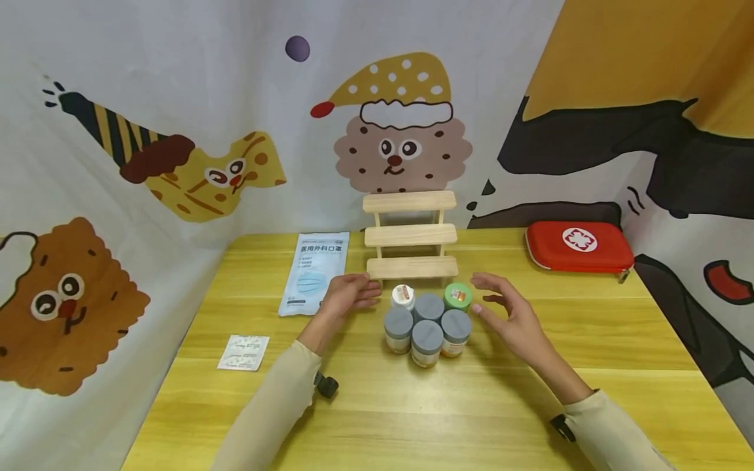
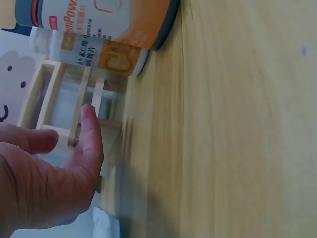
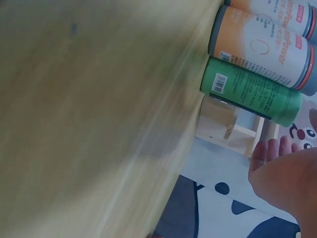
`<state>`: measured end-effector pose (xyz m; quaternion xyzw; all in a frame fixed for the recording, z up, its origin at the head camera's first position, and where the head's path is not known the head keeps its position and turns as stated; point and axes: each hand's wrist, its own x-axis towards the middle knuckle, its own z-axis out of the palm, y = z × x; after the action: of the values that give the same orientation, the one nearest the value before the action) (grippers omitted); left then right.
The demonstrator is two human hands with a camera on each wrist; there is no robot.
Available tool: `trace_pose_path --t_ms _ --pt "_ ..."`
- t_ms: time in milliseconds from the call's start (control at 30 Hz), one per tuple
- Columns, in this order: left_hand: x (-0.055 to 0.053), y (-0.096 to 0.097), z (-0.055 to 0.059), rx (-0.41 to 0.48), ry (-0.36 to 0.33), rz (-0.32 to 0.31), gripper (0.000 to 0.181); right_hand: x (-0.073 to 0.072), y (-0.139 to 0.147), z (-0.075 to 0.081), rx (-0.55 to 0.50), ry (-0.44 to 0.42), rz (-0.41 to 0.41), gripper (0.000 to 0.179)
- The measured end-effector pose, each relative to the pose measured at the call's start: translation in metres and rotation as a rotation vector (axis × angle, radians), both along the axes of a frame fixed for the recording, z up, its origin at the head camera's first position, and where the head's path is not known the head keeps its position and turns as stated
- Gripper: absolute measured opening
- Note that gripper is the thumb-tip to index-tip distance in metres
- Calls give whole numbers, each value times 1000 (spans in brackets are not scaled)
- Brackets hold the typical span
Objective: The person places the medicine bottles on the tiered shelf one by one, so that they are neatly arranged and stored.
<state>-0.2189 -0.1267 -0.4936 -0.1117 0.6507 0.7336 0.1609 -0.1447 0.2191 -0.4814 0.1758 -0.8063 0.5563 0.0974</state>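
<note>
Several grey-lidded jars [image 1: 427, 343] stand upright in a tight cluster, along with a white-capped bottle [image 1: 403, 297] and a green container [image 1: 457, 297]. My left hand [image 1: 343, 302] is just left of the white bottle, fingers stretched toward it and holding nothing. On the other side, my right hand [image 1: 514, 320] is spread beside the green container, its thumb and fingers apart with nothing between them. Orange and white labels show on a jar [image 2: 143, 20] in the left wrist view. In the right wrist view, the green container [image 3: 250, 91] stands close to the right hand [image 3: 285, 171].
Behind the cluster is a three-tier wooden rack [image 1: 410, 234]. A blue mask packet [image 1: 314, 275] and a small white blister pack [image 1: 243, 352] lie to the left. A red zippered first-aid case [image 1: 580, 246] lies at the back right, before a cartoon-printed curtain [image 1: 283, 91].
</note>
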Motion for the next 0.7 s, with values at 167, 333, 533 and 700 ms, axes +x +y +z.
trace_pose_path --t_ms 167,333,533,700 --pt "-4 1 -3 9 -29 47 35 -7 -2 -4 -1 -5 16 55" --pt "-6 2 -2 34 -54 66 33 -13 -4 -5 -21 -3 65 55" --pt "-7 2 -5 64 -60 75 33 -19 -4 -10 -41 -42 165 55" --pt "-6 2 -7 76 -58 77 29 -23 -3 -12 -22 -100 223 55"
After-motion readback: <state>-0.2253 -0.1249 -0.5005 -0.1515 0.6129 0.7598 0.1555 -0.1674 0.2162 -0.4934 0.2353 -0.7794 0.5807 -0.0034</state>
